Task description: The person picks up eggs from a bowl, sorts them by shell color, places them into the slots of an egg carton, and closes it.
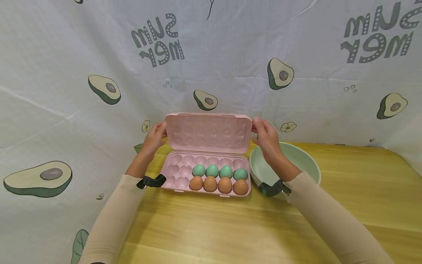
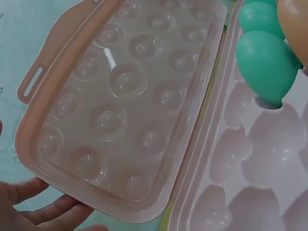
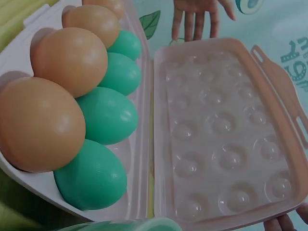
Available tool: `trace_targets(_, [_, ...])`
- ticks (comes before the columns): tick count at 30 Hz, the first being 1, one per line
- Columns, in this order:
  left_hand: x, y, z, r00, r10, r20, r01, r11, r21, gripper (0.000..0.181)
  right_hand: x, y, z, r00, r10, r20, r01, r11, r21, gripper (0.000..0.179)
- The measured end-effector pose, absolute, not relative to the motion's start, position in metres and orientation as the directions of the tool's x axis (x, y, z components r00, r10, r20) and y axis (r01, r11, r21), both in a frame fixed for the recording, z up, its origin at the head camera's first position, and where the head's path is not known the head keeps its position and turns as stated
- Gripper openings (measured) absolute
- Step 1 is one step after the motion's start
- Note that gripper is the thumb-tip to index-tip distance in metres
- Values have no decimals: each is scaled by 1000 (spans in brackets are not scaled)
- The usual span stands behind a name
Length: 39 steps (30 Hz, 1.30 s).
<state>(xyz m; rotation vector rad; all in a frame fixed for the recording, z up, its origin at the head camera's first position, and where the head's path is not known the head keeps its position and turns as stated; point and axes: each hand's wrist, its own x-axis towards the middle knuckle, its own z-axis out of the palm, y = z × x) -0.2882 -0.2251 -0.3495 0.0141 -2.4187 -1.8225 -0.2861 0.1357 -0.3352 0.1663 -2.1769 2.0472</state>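
Note:
A pink egg box [image 1: 178, 182] lies on the table, its lid [image 1: 207, 134] raised at the back. Several green eggs [image 1: 225, 171] fill part of the middle row and several brown eggs [image 1: 225, 185] part of the front row, all toward the right. At the lid's left edge is my left hand [image 1: 156, 136], fingers fairly straight and fingertips right at the rim in the left wrist view. My right hand [image 1: 266, 139] is at the opposite edge, its fingertips by the lid's corner; the right wrist view catches only the tips of its fingers [image 3: 279, 224].
Right of the egg box stands a pale green bowl [image 1: 301, 161], under my right forearm. The wooden table [image 1: 204, 227] runs forward and right. Behind it hangs a white cloth [image 1: 230, 55] printed with avocados, which also covers the left side.

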Motion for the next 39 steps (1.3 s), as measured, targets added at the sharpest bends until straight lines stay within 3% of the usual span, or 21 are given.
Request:
trace_targets(10, [-263, -238, -351, -989, -54, 135, 106, 371, 923, 63, -249, 141, -331, -965, -120, 235, -258, 246, -934, 59])
trace_targets(19, [-240, -248, -353, -979, 5, 204, 187, 416, 890, 63, -226, 146, -338, -943, -193, 272, -332, 474, -816, 58])
trace_targets(32, [-208, -251, -365, -954, 78, 291, 280, 583, 763, 46, -196, 152, -349, -918, -278, 283, -391, 521, -758, 48])
trace_targets(39, [-196, -238, -368, -895, 168, 414, 414, 661, 626, 37, -183, 154, -357, -878, -318, 359, -479, 588, -652, 42])
